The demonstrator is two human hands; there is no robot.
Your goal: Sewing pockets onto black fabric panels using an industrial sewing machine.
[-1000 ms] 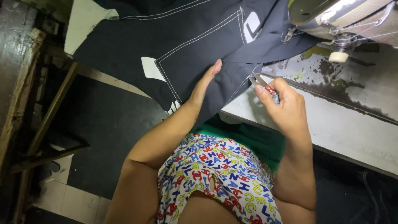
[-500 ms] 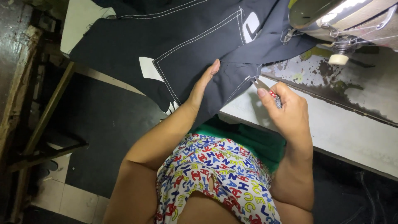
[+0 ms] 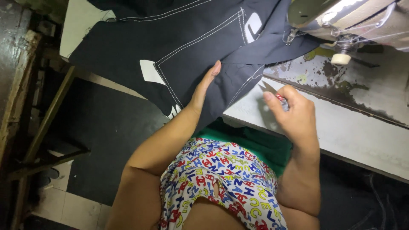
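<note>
Left hand (image 3: pixel 203 87) stays spread flat on the dark fabric (image 3: pixel 179 47), while the right hand (image 3: pixel 294 115), pinching snips (image 3: pixel 277 96), has drawn slightly back toward 5 o'clock from the stitched edge.

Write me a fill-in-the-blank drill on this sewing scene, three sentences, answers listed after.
1. The left hand lies flat on the dark fabric, which is stitched with ____ thread.
2. The right hand pinches small thread snips with a ____ handle.
3. The fabric runs under the ____ machine at the upper right of the worn table.

Missing words: white; red; sewing
</note>
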